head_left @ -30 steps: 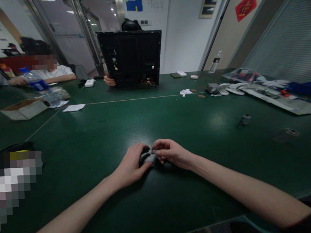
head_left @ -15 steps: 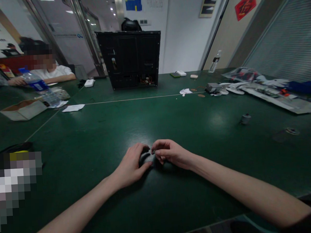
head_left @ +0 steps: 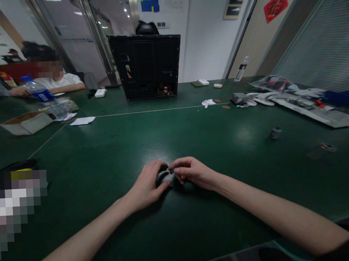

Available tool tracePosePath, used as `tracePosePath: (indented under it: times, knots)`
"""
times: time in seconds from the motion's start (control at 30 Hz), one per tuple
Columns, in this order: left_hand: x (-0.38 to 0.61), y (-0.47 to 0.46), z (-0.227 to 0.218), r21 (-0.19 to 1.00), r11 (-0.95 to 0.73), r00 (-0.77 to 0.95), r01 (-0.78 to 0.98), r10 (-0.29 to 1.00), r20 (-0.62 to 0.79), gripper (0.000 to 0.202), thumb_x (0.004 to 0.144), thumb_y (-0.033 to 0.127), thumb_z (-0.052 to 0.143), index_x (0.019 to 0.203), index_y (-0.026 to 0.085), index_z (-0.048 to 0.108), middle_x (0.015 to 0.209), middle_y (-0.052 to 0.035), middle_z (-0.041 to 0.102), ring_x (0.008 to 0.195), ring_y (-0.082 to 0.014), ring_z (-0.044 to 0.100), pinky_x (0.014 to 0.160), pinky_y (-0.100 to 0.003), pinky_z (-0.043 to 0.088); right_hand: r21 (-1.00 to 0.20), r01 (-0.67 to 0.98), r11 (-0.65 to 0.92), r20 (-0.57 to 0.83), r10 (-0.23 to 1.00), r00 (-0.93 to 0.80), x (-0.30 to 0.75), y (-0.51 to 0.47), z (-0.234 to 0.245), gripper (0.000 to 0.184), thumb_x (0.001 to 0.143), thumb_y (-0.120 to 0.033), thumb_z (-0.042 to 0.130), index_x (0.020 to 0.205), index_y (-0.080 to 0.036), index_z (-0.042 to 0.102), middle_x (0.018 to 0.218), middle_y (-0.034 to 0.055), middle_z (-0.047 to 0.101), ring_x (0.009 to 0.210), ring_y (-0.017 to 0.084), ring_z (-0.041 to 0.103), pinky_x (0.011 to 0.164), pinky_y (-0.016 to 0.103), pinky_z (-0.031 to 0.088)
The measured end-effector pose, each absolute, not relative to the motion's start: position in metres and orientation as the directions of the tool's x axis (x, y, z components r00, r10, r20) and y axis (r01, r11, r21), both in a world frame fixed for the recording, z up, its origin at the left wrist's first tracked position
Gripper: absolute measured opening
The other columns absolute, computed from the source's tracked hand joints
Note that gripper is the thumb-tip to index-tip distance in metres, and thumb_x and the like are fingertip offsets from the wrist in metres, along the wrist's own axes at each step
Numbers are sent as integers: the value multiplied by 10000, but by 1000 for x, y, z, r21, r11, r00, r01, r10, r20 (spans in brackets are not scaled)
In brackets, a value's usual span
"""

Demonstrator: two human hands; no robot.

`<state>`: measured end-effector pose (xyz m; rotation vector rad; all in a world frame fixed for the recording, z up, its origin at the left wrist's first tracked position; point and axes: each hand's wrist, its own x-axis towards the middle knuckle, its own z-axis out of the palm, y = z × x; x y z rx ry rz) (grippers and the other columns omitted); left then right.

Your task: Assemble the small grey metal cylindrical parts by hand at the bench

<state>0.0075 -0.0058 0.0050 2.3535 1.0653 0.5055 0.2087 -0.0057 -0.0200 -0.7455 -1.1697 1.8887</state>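
Only a slight shift since half a second ago: the fingertips (head_left: 171, 170) of the right hand (head_left: 192, 173) have edged a little left, toward the left hand (head_left: 146, 185). The left hand is curled, partly closed, over a small dark object (head_left: 164, 179), and the right hand, also mostly closed, pinches its far end; the fingers hide what it is. Both hands hold it low over the green work table (head_left: 105, 149), though whether it touches the surface cannot be told. Further right stands a short metal cylinder (head_left: 275, 133). Across the table at left lie a cardboard box (head_left: 26, 124) and a sheet of paper (head_left: 82, 120), with a plastic water bottle (head_left: 42, 95) just beyond. A black panel (head_left: 144, 66) stands upright at the far side, wires at its base, and a person in a white shirt (head_left: 57, 81) rests a forearm on the far left of the table
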Motion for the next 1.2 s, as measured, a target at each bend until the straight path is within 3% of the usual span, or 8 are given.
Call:
tracePosePath:
  times: [0.27,0.73,1.2]
  knots:
    - [8,-7,7,582,-567,628,582,769,120,251,836,293,561,1066,207,512,1040,-67,573,952,-242,545,845,-397,447,-904,-318,-286,-76,839,-539,210,-7,-17,219,707,-203,729,916,-163,680,779,2,619,583,52,529,543,182,460]
    - [9,-6,8,575,-568,638,589,763,100,253,841,302,556,1069,203,504,1042,-66,565,956,-240,536,849,-402,440,-913,-318,-253,-41,836,-547,210,-6,-20,171,724,-195,711,887,-157,674,708,-14,590,572,56,525,528,174,449]
    - [8,-6,6,574,-567,634,591,766,103,254,838,298,561,1070,210,503,1052,-63,562,963,-242,530,858,-402,432,-926,-289,-242,-45,832,-553,211,-6,-20,148,728,-190,701,867,-147,673,770,5,607,579,55,531,546,184,441]
